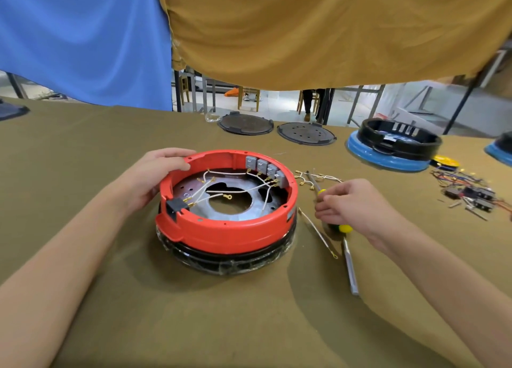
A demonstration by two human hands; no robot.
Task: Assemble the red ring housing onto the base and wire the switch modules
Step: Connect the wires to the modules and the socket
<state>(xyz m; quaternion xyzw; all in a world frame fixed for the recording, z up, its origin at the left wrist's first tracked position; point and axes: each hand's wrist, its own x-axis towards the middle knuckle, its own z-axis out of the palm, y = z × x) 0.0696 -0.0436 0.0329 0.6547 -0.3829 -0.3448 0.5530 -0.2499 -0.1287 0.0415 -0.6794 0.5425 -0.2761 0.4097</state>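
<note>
The round red plastic ring housing (227,223) sits on top of the black round base (230,259), which stands on the olive cloth-covered counter (194,326). Inside the housing, along its far right wall, four grey switch modules (266,169) stand in a row, and thin white wires with brass terminals (235,190) run from them across the perforated metal plate (232,209) to a black connector block (174,207) at the housing's near left wall. The left hand (155,176) rests on the far left rim of the housing, its grip loose, fingers lying over the edge and thumb on the outer wall. Just right of the housing, the right hand (352,204) closes its grip, fingers curled, around a yellow-and-green-handled screwdriver (322,194). A second screwdriver (349,262) and a loose white wire (318,233) lie on the counter right of the housing. Far right of the housing stands a black ring on a blue base (393,148).
</note>
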